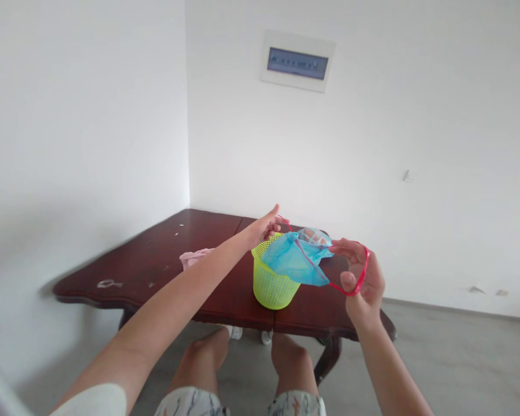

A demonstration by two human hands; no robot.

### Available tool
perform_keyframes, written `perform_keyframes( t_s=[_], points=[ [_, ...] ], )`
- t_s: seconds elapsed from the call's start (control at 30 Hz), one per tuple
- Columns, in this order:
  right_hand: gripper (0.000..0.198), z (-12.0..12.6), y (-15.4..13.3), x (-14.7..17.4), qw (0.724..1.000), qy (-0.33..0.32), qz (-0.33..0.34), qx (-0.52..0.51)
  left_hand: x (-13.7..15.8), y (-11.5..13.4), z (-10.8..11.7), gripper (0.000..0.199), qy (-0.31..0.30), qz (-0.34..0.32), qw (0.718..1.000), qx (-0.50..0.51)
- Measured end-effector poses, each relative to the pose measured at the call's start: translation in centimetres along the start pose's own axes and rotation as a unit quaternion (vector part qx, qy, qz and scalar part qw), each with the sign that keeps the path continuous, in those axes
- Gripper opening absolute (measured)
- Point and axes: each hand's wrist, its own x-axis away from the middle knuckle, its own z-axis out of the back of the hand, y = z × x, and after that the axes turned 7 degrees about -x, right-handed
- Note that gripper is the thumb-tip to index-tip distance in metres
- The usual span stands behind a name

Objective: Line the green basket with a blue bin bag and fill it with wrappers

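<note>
The blue drawstring trash bag point(286, 261) lies across the mouth of the yellow-green plastic basket point(274, 290) on the dark red-brown desk point(151, 245) (a pink cloth point(193, 258) sits off to the left). The right hand point(366, 280) has its fingers spread inside a loop of red drawstring point(366, 270); the left hand point(264, 227) has curled fingers at the opposite loop, though whether they grip it I cannot tell.

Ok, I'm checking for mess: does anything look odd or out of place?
The blue bag looks lopsided, stretched past the basket toward the right hand. Small white specks stand out on the dark table, beyond the crumpled pink cloth.
</note>
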Motion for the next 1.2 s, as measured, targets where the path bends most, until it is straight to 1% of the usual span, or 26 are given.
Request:
perform_keyframes(
  t_s=[0.07, 0.13, 0.2, 0.27, 0.33, 0.4, 0.47, 0.53, 0.6, 0.67, 0.7, 0.77, 0.83, 0.93, 1.03, 1.07, 1.13, 1.17, 1.2],
  points=[
    [0.06, 0.9, 0.0, 0.4, 0.999, -0.009, 0.017, 0.025, 0.3, 1.1, 0.3, 0.071, 0.0, 0.021, 0.997, 0.081],
    [0.058, 2.0, 0.0, 0.7, 0.999, -0.014, 0.028, 0.044, 1.1, 2.3, 1.1, 0.065, 0.027, -0.006, 0.989, 0.146],
    [0.06, 3.0, 0.1, 0.7, 0.999, -0.007, 0.02, 0.049, 2.1, 3.2, 2.1, 0.066, 0.064, -0.047, 0.983, 0.166],
    [0.066, 3.8, 0.4, 0.7, 0.999, 0.02, -0.002, 0.027, 3.2, 3.7, 3.1, 0.062, 0.103, -0.075, 0.983, 0.135],
    [0.075, 4.2, 1.0, 0.5, 0.998, 0.053, -0.03, -0.022, 4.0, 3.7, 3.9, 0.051, 0.154, -0.093, 0.981, 0.067],
    [0.083, 4.1, 1.8, 0.4, 0.993, 0.072, -0.059, -0.072, 4.6, 3.4, 4.1, 0.042, 0.201, -0.116, 0.973, 0.009],
    [0.083, 3.8, 2.5, 0.0, 0.987, 0.081, -0.085, -0.111, 4.9, 3.3, 3.7, 0.037, 0.224, -0.154, 0.962, 0.002],
    [0.076, 3.3, 2.8, -0.7, 0.979, 0.091, -0.11, -0.145, 5.2, 3.7, 2.6, 0.037, 0.203, -0.198, 0.958, 0.035],
    [0.064, 2.8, 2.6, -1.7, 0.969, 0.104, -0.135, -0.176, 5.6, 4.5, 1.0, 0.038, 0.162, -0.239, 0.955, 0.071],
    [0.055, 2.4, 1.9, -3.0, 0.962, 0.118, -0.146, -0.201, 6.2, 5.7, -0.9, 0.039, 0.12, -0.264, 0.953, 0.091],
    [0.054, 2.1, 1.4, -3.7, 0.96, 0.122, -0.142, -0.209, 6.6, 6.4, -2.0, 0.039, 0.103, -0.27, 0.952, 0.097],
    [0.056, 1.6, 0.2, -5.0, 0.961, 0.125, -0.123, -0.216, 7.4, 7.5, -3.9, 0.04, 0.074, -0.268, 0.955, 0.105],
    [0.058, 0.8, -0.8, -6.0, 0.963, 0.12, -0.104, -0.218, 8.1, 8.4, -5.7, 0.044, 0.04, -0.247, 0.963, 0.102],
    [0.052, -0.9, -1.7, -7.1, 0.959, 0.118, -0.081, -0.244, 8.7, 9.0, -7.6, 0.061, -0.028, -0.202, 0.978, 0.052],
    [0.04, -3.2, -1.8, -7.8, 0.962, 0.076, -0.076, -0.252, 8.7, 8.8, -8.9, 0.088, -0.072, -0.204, 0.975, -0.054],
    [0.038, -4.0, -1.7, -7.9, 0.967, 0.051, -0.081, -0.237, 8.6, 8.6, -9.2, 0.099, -0.084, -0.207, 0.971, -0.091],
    [0.041, -5.5, -1.5, -8.0, 0.979, -0.014, -0.099, -0.176, 8.2, 8.0, -9.6, 0.117, -0.109, -0.198, 0.962, -0.153],
    [0.046, -6.1, -1.4, -8.0, 0.984, -0.055, -0.104, -0.134, 7.9, 7.6, -9.7, 0.118, -0.118, -0.19, 0.958, -0.178],
    [0.049, -6.5, -1.5, -8.0, 0.985, -0.102, -0.106, -0.09, 7.6, 7.3, -9.7, 0.114, -0.122, -0.183, 0.955, -0.2]
  ],
)
